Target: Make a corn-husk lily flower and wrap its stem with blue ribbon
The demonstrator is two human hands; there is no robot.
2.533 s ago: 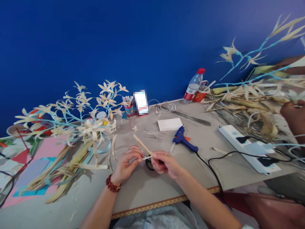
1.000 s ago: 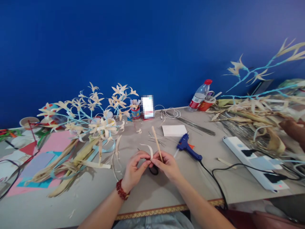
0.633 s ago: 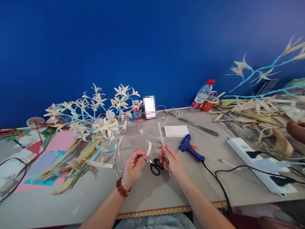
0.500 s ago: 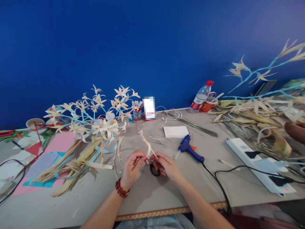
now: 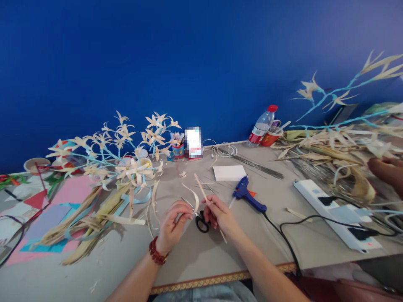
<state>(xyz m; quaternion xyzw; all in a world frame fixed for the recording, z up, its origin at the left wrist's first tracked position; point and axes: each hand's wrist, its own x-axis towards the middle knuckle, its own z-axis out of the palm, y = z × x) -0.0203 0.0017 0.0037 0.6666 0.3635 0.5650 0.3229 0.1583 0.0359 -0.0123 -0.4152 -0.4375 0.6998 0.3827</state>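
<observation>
My left hand (image 5: pixel 172 223), with a red bead bracelet at the wrist, pinches a curled pale husk strip (image 5: pixel 192 197) just above the grey table (image 5: pixel 201 256). My right hand (image 5: pixel 220 214) is closed round a thin wooden stick (image 5: pixel 201 188) that slants up and to the left. The strip's free end arcs toward the stick. Black-handled scissors (image 5: pixel 201 221) lie on the table between the two hands.
A blue glue gun (image 5: pixel 247 195) with a black cord lies right of my hands, near a white pad (image 5: pixel 229 172) and a white power strip (image 5: pixel 330 212). Husk flowers on blue stems (image 5: pixel 126 147) spread at left, dried husks (image 5: pixel 333 147) at right. Another person's hand (image 5: pixel 387 172) shows at far right.
The stick in my right hand has swung from upright to a leftward slant. My hands came together half a second ago and have drawn slightly apart again, the strip still in my left fingers.
</observation>
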